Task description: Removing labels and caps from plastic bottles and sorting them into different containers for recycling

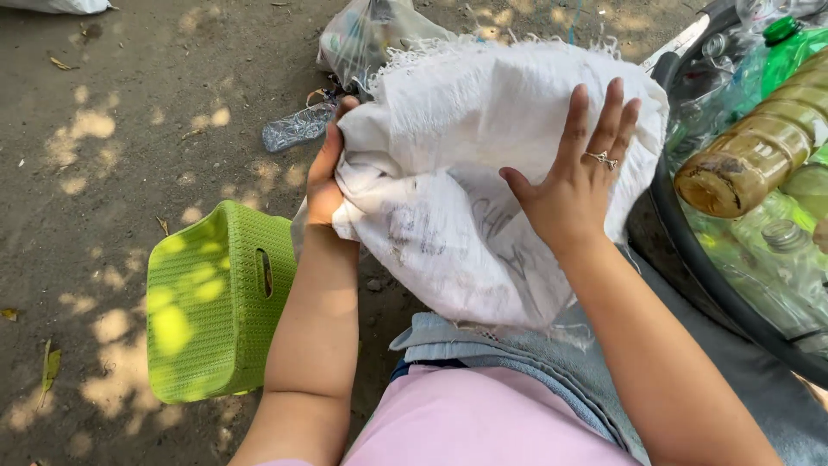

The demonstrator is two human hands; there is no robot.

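- A white woven sack [466, 173] is the landmark here; it sits bunched up in front of the person, above a lap covered with blue-grey cloth [535, 354] and a pink garment [474, 423].
- The left hand [326, 177] is at the sack's left edge, fingers curled shut around a fold of the fabric, thumb side toward the camera.
- The right hand [580, 177] lies flat on the sack's upper right face, fingers spread and straight, palm pressing the cloth rather than gripping it; a ring [602, 159] shows on one finger.
- The sack carries faint dark markings on its lower front, and its top edge is frayed.
- To the left of the sack and lower down, a lime-green plastic basket [216, 302] lies upside down on the dirt ground [103, 173], well apart from the left hand.
- Just beyond the sack's upper left corner a crushed clear bottle [297, 128] lies on the dirt, with a clear plastic bag [371, 39] of litter behind it.
- To the right of the sack stands a black-rimmed container [690, 250] filled with plastic bottles; a large brownish bottle [759, 147] lies on top, and a green bottle [789, 47] sits behind it.
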